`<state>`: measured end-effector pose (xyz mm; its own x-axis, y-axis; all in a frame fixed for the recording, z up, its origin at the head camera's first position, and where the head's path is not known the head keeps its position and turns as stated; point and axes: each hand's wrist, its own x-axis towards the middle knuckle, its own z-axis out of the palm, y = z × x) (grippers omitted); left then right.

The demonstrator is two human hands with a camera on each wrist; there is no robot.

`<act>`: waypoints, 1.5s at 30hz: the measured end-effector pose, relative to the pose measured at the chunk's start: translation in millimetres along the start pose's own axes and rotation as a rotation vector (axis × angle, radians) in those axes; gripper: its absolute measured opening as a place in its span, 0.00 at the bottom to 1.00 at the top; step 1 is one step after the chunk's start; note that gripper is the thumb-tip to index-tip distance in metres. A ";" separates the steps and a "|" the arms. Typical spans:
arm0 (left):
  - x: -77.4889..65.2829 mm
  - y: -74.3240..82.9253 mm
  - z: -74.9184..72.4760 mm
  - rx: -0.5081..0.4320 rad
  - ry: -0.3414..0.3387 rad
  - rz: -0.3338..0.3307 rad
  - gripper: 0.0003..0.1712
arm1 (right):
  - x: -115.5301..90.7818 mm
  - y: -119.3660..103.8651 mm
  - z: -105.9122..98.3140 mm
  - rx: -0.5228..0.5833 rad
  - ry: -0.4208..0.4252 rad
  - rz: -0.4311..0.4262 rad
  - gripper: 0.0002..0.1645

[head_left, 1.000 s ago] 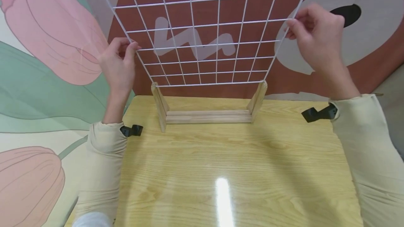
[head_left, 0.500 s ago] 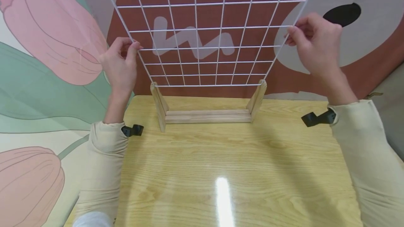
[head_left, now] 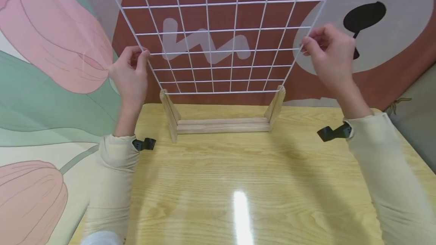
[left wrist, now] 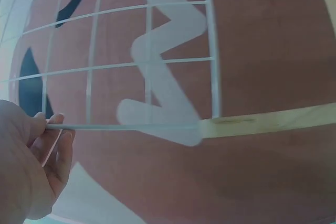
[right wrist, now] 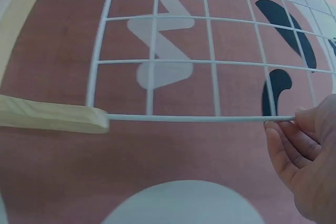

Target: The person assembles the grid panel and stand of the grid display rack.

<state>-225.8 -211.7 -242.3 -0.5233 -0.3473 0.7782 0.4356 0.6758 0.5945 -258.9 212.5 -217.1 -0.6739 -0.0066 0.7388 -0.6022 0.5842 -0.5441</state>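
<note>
A white wire grid panel rises from a wooden stand, its bottom wire meeting the tops of the two side uprights. My left hand pinches the panel's left edge wire between thumb and fingers. On the opposite edge, my right hand pinches the wire, slightly higher up. In the left wrist view the left hand grips the edge wire, one upright's end touching the panel's corner. The right wrist view has the right hand on its edge wire, the other upright at the corner. The panel's top is out of view.
The stand is on a light wood-grain table near its back edge. A curtain-like printed backdrop with flowers and a cartoon face hangs behind and at the left. Black wrist mounts stick out from both sleeves.
My right hand has slid a little down along the panel's right edge. The panel has tilted and shifted slightly, and the left hand keeps its hold.
</note>
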 end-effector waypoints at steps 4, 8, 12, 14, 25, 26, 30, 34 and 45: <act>-10.8 -12.0 4.4 -0.002 -0.034 -0.026 0.13 | -11.7 9.6 8.4 0.007 -0.034 0.060 0.16; -19.0 -21.6 8.7 -0.015 -0.031 -0.023 0.12 | -22.9 19.5 17.8 0.046 -0.041 0.123 0.15; -27.6 -28.6 10.5 -0.011 -0.046 -0.050 0.13 | -36.1 29.2 29.3 0.106 -0.061 0.183 0.14; -32.9 -33.0 10.8 -0.010 -0.061 -0.079 0.14 | -42.5 34.0 35.9 0.131 -0.074 0.201 0.13; -60.9 -57.3 17.8 -0.049 -0.098 -0.174 0.15 | -59.8 43.3 56.3 0.160 -0.057 0.272 0.14; -62.1 -57.9 17.9 -0.055 -0.096 -0.173 0.15 | -60.4 43.7 56.8 0.158 -0.050 0.277 0.14; -66.9 -61.3 18.1 -0.062 -0.102 -0.183 0.14 | -64.5 45.8 57.7 0.147 -0.035 0.297 0.15; -73.3 -65.8 17.7 -0.047 -0.107 -0.194 0.12 | -71.3 49.8 59.1 0.141 -0.045 0.308 0.17; -84.4 -68.6 22.6 -0.026 -0.081 -0.204 0.07 | -82.3 59.5 63.3 0.161 -0.011 0.283 0.14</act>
<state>-228.0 -214.0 -353.3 -0.6593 -0.4211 0.6229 0.3329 0.5794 0.7440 -266.3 196.5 -335.4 -0.8283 0.1288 0.5453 -0.4495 0.4283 -0.7839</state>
